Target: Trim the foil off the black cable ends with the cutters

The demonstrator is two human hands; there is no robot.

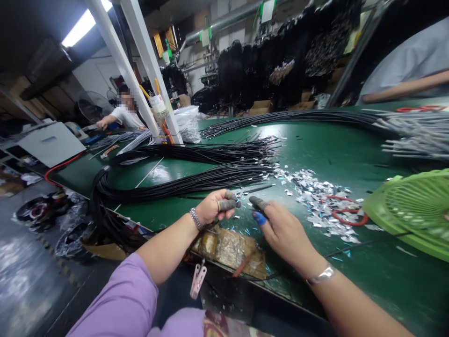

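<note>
My left hand [221, 206] is closed in a pinch, dark coverings on its thumb and fingertip. Whatever lies between those fingers is too small to make out. Facing it across a small gap is my right hand [282, 229], thumb and forefinger bent close together. Its thumb wears a blue wrap and its forefinger a dark one; anything held there is hidden. Just behind my left fingertips, a short black cable [261, 188] lies on the green table [315, 145]. Below my hands, a tape-covered board [233, 250] sits at the table edge.
Long bundles of black cables [182, 185] stretch across the left. White scraps [312, 187] and red-handled scissors [349, 216] lie right of my hands, beside a green fan [414, 210]. A pink clip [198, 281] hangs at the edge. One co-worker [128, 112] sits far left.
</note>
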